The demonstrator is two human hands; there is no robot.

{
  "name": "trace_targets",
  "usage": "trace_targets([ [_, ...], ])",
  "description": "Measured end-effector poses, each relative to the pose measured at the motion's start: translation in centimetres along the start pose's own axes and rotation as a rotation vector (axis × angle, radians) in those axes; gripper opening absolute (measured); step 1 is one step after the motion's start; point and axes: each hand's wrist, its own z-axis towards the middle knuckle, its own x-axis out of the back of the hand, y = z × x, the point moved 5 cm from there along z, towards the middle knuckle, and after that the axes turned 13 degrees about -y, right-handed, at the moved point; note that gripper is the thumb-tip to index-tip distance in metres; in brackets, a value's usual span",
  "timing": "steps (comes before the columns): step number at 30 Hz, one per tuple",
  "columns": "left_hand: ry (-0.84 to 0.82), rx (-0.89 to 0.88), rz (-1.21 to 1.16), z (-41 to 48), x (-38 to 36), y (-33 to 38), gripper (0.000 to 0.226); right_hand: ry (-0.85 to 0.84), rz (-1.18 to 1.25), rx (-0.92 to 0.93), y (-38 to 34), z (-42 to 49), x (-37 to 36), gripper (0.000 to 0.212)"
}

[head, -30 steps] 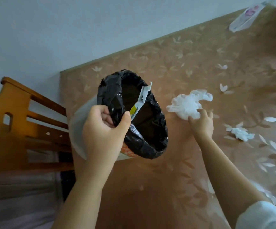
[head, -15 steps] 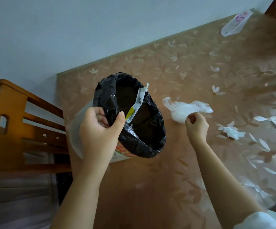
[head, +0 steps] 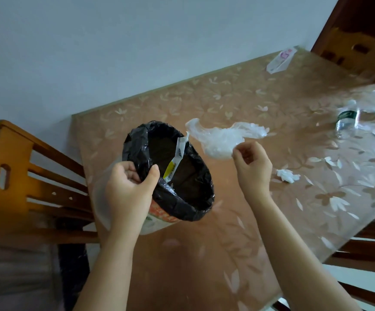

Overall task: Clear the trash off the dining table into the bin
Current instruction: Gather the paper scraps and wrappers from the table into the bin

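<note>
My left hand [head: 129, 189] grips the near rim of a small white bin [head: 150, 223] lined with a black bag [head: 182, 205], tilted toward me over the table's left end. A white and yellow wrapper [head: 177, 158] leans inside it. My right hand [head: 252, 164] pinches a crumpled clear plastic bag [head: 222, 140], lifted just right of the bin's rim. On the brown flowered tablecloth [head: 238, 232] lie a crumpled white tissue [head: 286, 175], a clear plastic bottle [head: 348, 121] and a white packet [head: 280, 60].
A wooden chair [head: 25, 180] stands at the table's left end, another chair [head: 357, 48] at the far right, and one more [head: 366, 248] at the near right edge. A pale wall runs along the table's far side.
My right hand closed on the clear plastic bag, lifted it off the table and carried it toward the bin's rim. The bin stays held in my left hand.
</note>
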Motion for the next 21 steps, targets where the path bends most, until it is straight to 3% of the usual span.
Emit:
trace_targets([
  [4, 0.003, 0.02, -0.004, -0.8, 0.5, -0.3, 0.029, -0.143, 0.023, 0.092, -3.3, -2.3, -1.7, 0.032],
  [12, 0.013, 0.044, -0.079, -2.0, 2.5, -1.2, 0.03, -0.644, -0.16, 0.144, -5.7, -5.8, -5.9, 0.018],
  [16, 0.017, 0.02, -0.095, -2.7, 3.4, -1.0, 0.029, -0.555, -0.2, 0.112, -5.6, -6.5, -5.2, 0.019],
  [21, 0.002, -0.008, -0.065, -3.0, 3.1, -0.6, 0.028, -0.402, -0.422, 0.066, -3.3, -7.8, -3.0, 0.017],
])
